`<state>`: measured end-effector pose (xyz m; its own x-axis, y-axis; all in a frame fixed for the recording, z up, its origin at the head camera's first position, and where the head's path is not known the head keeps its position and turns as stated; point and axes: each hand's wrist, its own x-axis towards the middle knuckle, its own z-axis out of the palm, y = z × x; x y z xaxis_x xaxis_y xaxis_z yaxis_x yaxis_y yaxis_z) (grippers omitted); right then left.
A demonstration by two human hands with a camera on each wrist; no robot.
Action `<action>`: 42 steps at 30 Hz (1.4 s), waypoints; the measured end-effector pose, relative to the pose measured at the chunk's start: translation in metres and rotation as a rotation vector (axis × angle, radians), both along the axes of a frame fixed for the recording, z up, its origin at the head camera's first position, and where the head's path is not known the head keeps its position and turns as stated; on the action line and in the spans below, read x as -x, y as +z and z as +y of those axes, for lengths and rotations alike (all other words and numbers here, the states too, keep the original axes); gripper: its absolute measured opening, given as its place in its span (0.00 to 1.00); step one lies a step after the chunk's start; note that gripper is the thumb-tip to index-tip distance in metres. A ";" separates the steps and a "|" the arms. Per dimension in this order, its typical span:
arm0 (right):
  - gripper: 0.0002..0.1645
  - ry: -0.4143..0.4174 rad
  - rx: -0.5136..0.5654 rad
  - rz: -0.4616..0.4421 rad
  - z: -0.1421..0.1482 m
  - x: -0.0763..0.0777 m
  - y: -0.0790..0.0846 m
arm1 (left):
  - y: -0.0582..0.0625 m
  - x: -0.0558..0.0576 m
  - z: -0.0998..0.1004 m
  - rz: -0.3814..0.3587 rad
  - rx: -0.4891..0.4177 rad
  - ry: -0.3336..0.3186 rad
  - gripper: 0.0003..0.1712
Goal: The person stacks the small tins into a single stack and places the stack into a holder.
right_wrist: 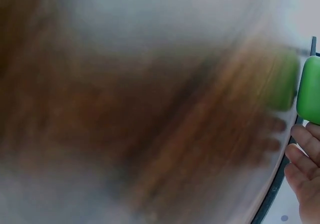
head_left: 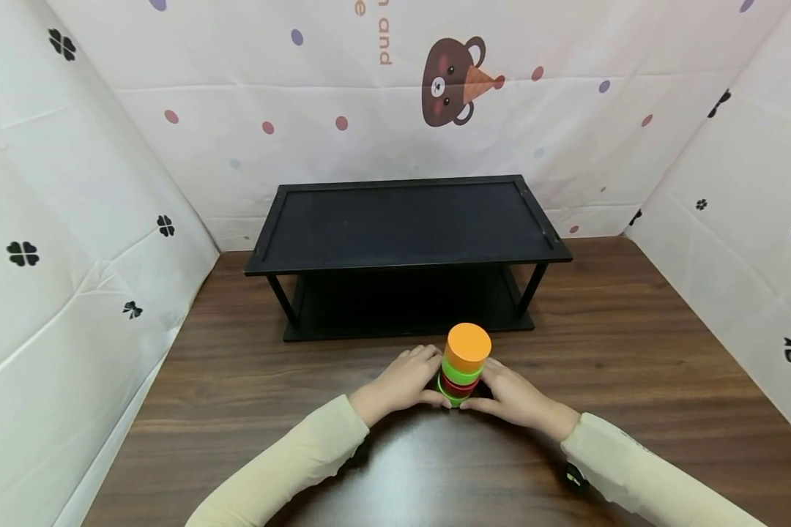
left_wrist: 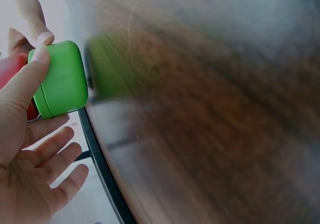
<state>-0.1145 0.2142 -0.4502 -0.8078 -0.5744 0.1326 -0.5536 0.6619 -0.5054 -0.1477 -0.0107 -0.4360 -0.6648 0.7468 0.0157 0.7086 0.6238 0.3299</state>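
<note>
A short stack of round pieces stands upright on the brown table in the head view: an orange piece [head_left: 468, 346] on top, a green piece [head_left: 460, 375] under it, then a red piece [head_left: 458, 388] and a bottom green piece [left_wrist: 62, 81]. My left hand [head_left: 409, 380] holds the stack's base from the left, its thumb on the bottom green piece and the other fingers spread behind. From the right, my right hand [head_left: 514, 395] holds the same base, thumb in front. The right wrist view shows only some of its fingers [right_wrist: 305, 151], beside the green piece.
Just behind the stack stands a black two-level shelf [head_left: 402, 223]. White patterned cloth [head_left: 224, 132] walls the table on the back, left and right. The wooden table [head_left: 633, 351] is glossy and mirrors the green piece.
</note>
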 end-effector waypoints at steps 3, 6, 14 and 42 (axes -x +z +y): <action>0.33 0.001 -0.002 -0.003 0.000 0.000 0.003 | 0.001 0.000 0.000 0.004 -0.010 0.003 0.35; 0.33 0.000 -0.008 -0.002 -0.001 -0.001 0.006 | 0.003 -0.001 -0.001 0.002 -0.018 0.006 0.36; 0.33 0.000 -0.015 -0.021 -0.004 -0.007 0.012 | 0.011 -0.007 -0.005 0.010 -0.014 -0.009 0.38; 0.32 0.063 -0.063 0.044 -0.014 -0.030 0.040 | 0.038 -0.038 -0.016 0.039 -0.039 -0.001 0.36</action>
